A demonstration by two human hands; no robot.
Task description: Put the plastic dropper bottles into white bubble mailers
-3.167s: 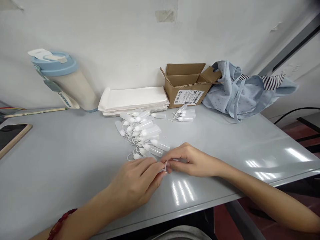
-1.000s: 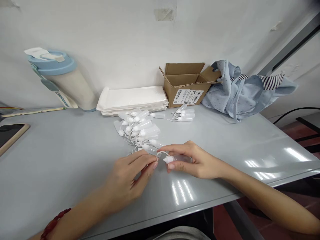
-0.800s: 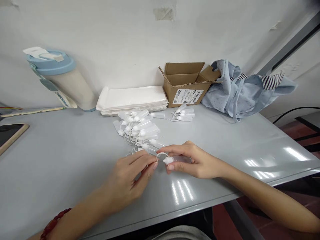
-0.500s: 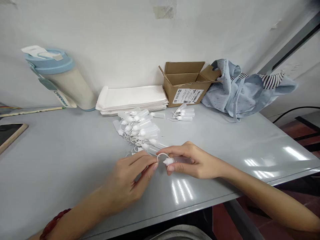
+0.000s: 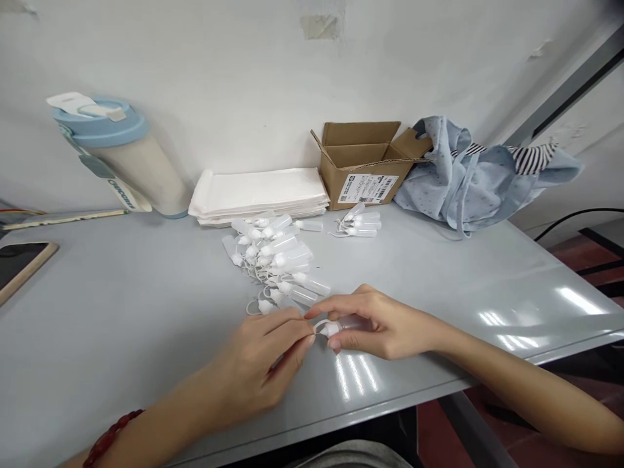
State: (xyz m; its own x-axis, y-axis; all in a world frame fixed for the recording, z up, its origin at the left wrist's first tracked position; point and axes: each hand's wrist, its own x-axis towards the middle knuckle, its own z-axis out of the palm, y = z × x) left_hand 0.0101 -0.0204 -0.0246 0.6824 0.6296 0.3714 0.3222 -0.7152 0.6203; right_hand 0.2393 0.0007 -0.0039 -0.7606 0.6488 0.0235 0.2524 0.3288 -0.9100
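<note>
My right hand (image 5: 373,322) grips a small translucent dropper bottle (image 5: 353,323) lying sideways, its white pointed nozzle facing left. A thin white strap loops from the bottle's neck toward my left hand (image 5: 273,354). The thumb and forefinger of that hand pinch the strap's end, right at the nozzle tip; the small cap there is hidden by the fingertips. Just beyond both hands lies a heap of similar dropper bottles (image 5: 285,257) with white caps and straps. Farther back on the right is a smaller group of the same bottles (image 5: 361,224).
Along the wall stand a tumbler with a blue lid (image 5: 131,156), a stack of white padded envelopes (image 5: 258,188), an open cardboard box (image 5: 363,169) and a blue cloth bag (image 5: 443,185). A phone (image 5: 22,266) lies at the left of the grey table (image 5: 121,312).
My left hand has brought the strap's end right to the nozzle tip, so the loop is smaller. Both hands sit slightly lower in view. The bottle heap looks unchanged.
</note>
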